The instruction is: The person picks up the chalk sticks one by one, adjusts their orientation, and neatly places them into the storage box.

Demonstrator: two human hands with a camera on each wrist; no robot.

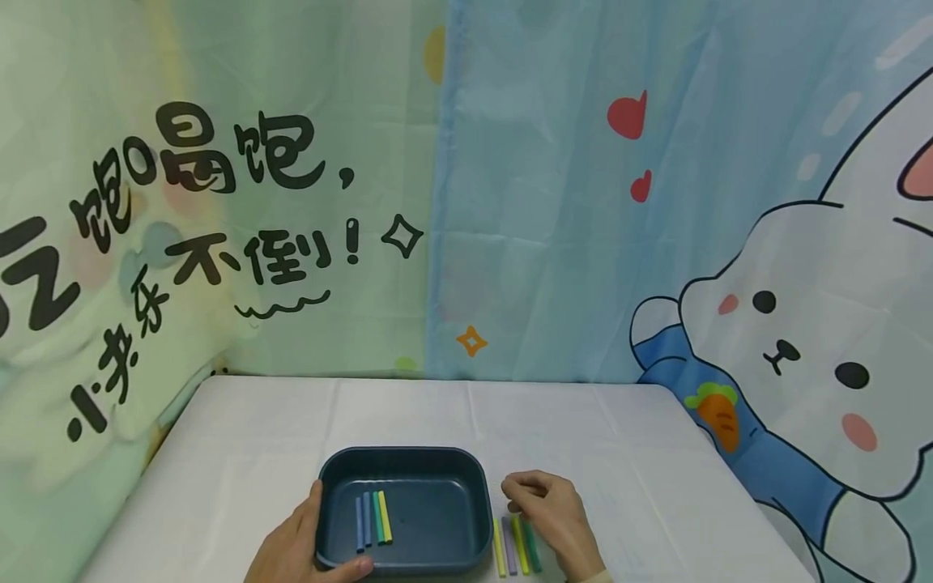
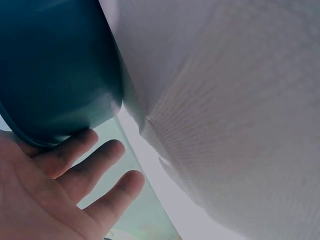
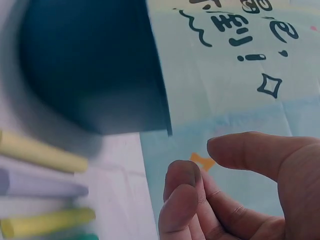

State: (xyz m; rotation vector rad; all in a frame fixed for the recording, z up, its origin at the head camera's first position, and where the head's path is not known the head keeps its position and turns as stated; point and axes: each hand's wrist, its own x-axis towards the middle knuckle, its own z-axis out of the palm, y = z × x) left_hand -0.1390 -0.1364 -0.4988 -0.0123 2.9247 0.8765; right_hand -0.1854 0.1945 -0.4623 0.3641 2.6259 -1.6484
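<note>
A dark blue rectangular tray (image 1: pixel 437 551) stands on the white-covered table. Inside it, toward the left, several thin chalk-like sticks (image 1: pixel 377 518) in blue, green and yellow lie side by side. My left hand (image 1: pixel 299 542) holds the tray's near left corner, its thumb at the front rim and fingers along the left side. In the left wrist view three fingers (image 2: pixel 82 170) show, the uppermost touching the tray. Right of the tray lies a row of similar sticks (image 1: pixel 509 546), yellow, lavender, yellow-green and green. Just above these hovers my right hand (image 1: pixel 550 514), fingers loosely bent, holding nothing.
White cloth covers the table (image 1: pixel 656 486), which extends behind the tray and to the right. A printed curtain (image 1: pixel 539 243) with lettering and a cartoon rabbit hangs at the table's far edge.
</note>
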